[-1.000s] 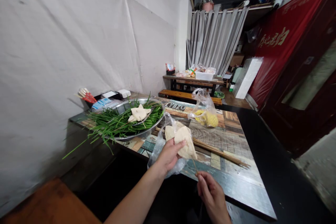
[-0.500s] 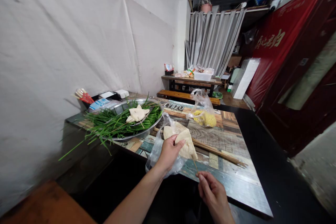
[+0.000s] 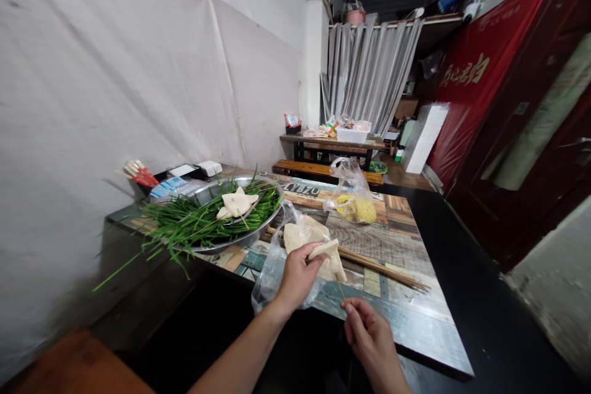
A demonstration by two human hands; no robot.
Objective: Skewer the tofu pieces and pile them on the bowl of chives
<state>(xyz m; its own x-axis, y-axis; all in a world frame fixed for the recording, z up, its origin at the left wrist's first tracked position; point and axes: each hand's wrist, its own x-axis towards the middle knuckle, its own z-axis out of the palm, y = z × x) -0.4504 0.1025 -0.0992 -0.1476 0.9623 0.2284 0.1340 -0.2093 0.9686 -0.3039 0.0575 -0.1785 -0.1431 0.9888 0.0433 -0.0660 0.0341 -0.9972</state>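
Observation:
My left hand [image 3: 296,277] grips a pale beige tofu sheet [image 3: 329,257] over the near edge of the patterned table [image 3: 406,308]; the sheet is bent over my fingers. My right hand [image 3: 369,335] pinches the lower end of a thin bamboo skewer [image 3: 341,290] whose tip meets the sheet's underside. A clear plastic bag [image 3: 277,258] holding more tofu sheets lies under my left hand. A metal tray [image 3: 258,228] to the left carries green chives [image 3: 194,225] with several skewered tofu pieces [image 3: 236,203] on top.
A bundle of bamboo skewers [image 3: 383,268] lies across the table's middle. Behind it stands a plastic bag of yellow food [image 3: 353,204]. Red chopsticks and small boxes [image 3: 159,180] sit by the white wall. A second table with a bench [image 3: 332,154] stands farther back.
My left hand has folded the tofu sheet over, so it now looks narrower. My right hand stays on the skewer below it. The view has drifted slightly right.

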